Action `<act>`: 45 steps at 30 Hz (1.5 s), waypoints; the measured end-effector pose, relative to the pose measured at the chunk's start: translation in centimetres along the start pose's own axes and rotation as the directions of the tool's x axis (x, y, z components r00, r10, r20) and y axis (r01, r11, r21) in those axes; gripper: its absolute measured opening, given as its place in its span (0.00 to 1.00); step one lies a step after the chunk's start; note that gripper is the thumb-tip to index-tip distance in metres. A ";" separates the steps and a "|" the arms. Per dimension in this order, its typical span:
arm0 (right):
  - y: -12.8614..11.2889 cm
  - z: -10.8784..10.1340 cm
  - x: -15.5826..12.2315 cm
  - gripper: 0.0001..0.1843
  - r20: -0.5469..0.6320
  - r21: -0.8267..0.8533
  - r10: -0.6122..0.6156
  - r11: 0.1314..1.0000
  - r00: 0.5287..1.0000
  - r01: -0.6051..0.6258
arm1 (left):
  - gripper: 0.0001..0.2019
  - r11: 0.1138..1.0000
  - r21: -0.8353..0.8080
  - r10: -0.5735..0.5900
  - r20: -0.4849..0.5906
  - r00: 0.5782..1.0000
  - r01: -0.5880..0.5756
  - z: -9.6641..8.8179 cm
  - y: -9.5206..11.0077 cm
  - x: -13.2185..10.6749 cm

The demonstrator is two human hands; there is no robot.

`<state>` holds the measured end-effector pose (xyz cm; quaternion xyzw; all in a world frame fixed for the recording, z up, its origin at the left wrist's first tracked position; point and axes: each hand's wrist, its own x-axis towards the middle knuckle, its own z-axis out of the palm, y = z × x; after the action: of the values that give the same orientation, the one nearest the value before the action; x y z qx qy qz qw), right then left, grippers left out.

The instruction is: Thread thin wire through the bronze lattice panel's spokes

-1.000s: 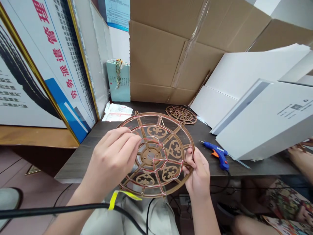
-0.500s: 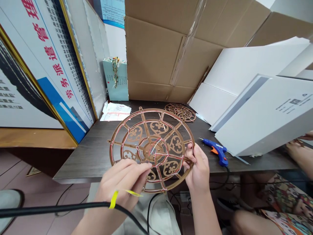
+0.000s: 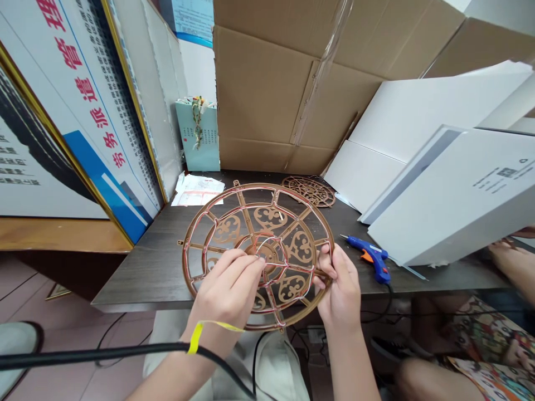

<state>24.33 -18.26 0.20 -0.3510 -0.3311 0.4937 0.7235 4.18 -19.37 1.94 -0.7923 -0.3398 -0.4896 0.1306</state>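
Cable [image 3: 125, 352], black with a yellow tag, crosses nearest the camera, below the left forearm. Above it the left hand [image 3: 228, 289] pinches a thin wire [image 3: 267, 243] with narrowed fingertips at the hub of a round bronze fretwork frame [image 3: 251, 223]. The right hand [image 3: 340, 287] is closed on the frame's right rim, thumb on top. The frame is held tilted over the desk's near edge, its lower rim hanging past that edge above the person's lap. A blue glue gun [image 3: 371, 262] lies on the dark desk [image 3: 163, 262] just right of the right hand, near the front edge. Farther back, a smaller fretwork disc [image 3: 309, 190] lies flat before a cardboard box [image 3: 267, 94]. White boards [image 3: 438, 167] lean along the right side; papers [image 3: 196, 190] and a pale blue bag [image 3: 200, 136] sit at the far left corner.
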 end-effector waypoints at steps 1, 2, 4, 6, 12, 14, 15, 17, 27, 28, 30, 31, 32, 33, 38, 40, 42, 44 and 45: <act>0.0 0.0 0.0 0.20 0.005 0.000 0.001 1.000 1.000 -0.001 | 0.11 0.999 0.022 0.027 -0.004 1.000 -0.027 0.1 0.0 0.1; -0.1 0.1 -0.1 0.20 0.008 0.001 0.002 1.000 1.000 -0.002 | 0.11 0.998 0.046 0.050 -0.012 0.999 -0.049 0.2 0.0 0.3; -0.2 0.1 -0.2 0.20 0.007 0.005 0.001 1.000 1.000 -0.001 | 0.11 0.992 0.095 0.086 -0.005 0.996 -0.085 0.4 0.2 0.4; -0.3 0.1 -0.3 0.20 0.002 0.009 -0.003 1.000 1.000 0.003 | 0.14 0.984 0.132 0.113 0.033 0.993 -0.116 0.6 0.2 0.4; -0.3 0.1 -0.3 0.20 0.009 0.009 0.002 1.000 1.000 -0.002 | 0.17 0.995 0.085 0.049 0.015 0.999 -0.050 0.6 -0.2 -0.2; -0.4 0.0 -0.4 0.20 0.011 0.015 0.013 1.000 1.000 -0.013 | 0.14 0.997 0.076 0.004 0.000 1.000 -0.004 0.3 -0.1 0.0; -0.5 0.0 -0.4 0.20 0.010 0.020 0.016 1.000 1.000 -0.016 | 0.11 0.997 0.075 -0.019 0.000 1.000 0.019 0.1 0.0 0.2; -0.6 0.0 -0.5 0.20 0.009 0.026 0.019 0.999 1.000 -0.019 | 0.07 0.993 0.087 -0.081 -0.004 0.997 0.081 -0.2 0.3 0.6; -0.5 0.3 -0.6 0.20 0.047 -0.021 0.019 1.000 0.999 -0.018 | 0.40 0.849 0.424 -0.293 -0.116 0.949 0.314 -1.3 0.8 1.4; -0.4 0.2 -0.6 0.20 0.045 -0.029 0.022 0.999 0.999 -0.020 | 0.44 0.848 0.426 -0.309 -0.087 0.947 0.316 -1.4 0.7 1.6; -0.4 0.2 -0.7 0.20 0.046 -0.041 0.016 0.999 0.999 -0.014 | 0.48 0.848 0.417 -0.342 -0.041 0.939 0.327 -1.4 0.5 2.1; -0.3 0.3 -0.7 0.20 0.050 -0.043 0.010 0.999 0.999 -0.007 | 0.50 0.846 0.412 -0.358 -0.029 0.933 0.337 -1.4 0.4 2.3; -0.3 0.3 -0.8 0.20 0.056 -0.044 0.003 0.999 0.998 -0.001 | 0.50 0.846 0.407 -0.368 -0.022 0.930 0.345 -1.2 0.3 2.5; -0.3 0.4 -0.9 0.20 0.064 -0.044 -0.001 0.999 0.998 0.003 | 0.50 0.847 0.401 -0.373 -0.021 0.928 0.349 -1.0 0.2 2.6; -0.1 0.7 -0.9 0.20 0.063 -0.065 0.005 0.998 0.998 0.000 | 0.50 0.868 0.340 -0.383 -0.004 0.924 0.361 -0.8 0.0 2.7; 0.0 0.5 -0.7 0.21 0.049 -0.069 0.002 0.998 0.999 0.001 | 0.50 0.873 0.326 -0.390 0.023 0.920 0.362 -1.3 0.1 2.6; 0.1 0.4 -0.5 0.21 0.044 -0.066 0.004 0.998 0.999 -0.001 | 0.49 0.879 0.330 -0.378 0.046 0.925 0.343 -2.1 0.3 2.5; 0.1 0.3 -0.4 0.21 0.043 -0.061 0.002 0.998 0.999 0.000 | 0.48 0.886 0.336 -0.359 0.062 0.931 0.319 -2.7 0.4 2.4; 0.1 0.2 -0.4 0.21 0.041 -0.058 0.001 0.998 0.999 0.001 | 0.48 0.891 0.334 -0.350 0.072 0.934 0.308 -2.9 0.6 2.3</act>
<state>23.96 -18.54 0.20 -0.3617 -0.3602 0.4908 0.7060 3.20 -20.41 5.45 -0.7220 -0.5510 -0.3911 0.1489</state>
